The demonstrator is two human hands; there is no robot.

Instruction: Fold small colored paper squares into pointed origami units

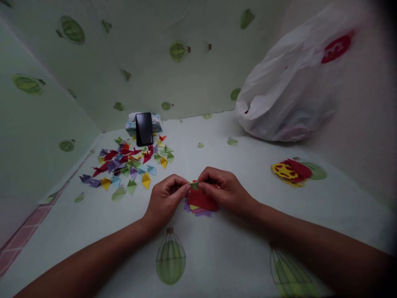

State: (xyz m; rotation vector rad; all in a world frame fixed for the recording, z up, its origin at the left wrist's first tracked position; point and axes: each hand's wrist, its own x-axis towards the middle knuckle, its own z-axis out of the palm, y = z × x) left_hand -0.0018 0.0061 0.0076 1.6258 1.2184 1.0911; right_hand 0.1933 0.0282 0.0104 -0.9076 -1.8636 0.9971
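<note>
green paper piece [194, 186] lies sideways between both hands.

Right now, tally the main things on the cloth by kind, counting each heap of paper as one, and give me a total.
Heaps of folded paper pieces: 1
Stacks of flat paper squares: 2, red-topped stack and red-and-yellow stack
Small green pieces pinched between left hand and right hand: 1
Phones: 1
Tissue packs: 1
White plastic bags: 1
Total: 7
</note>
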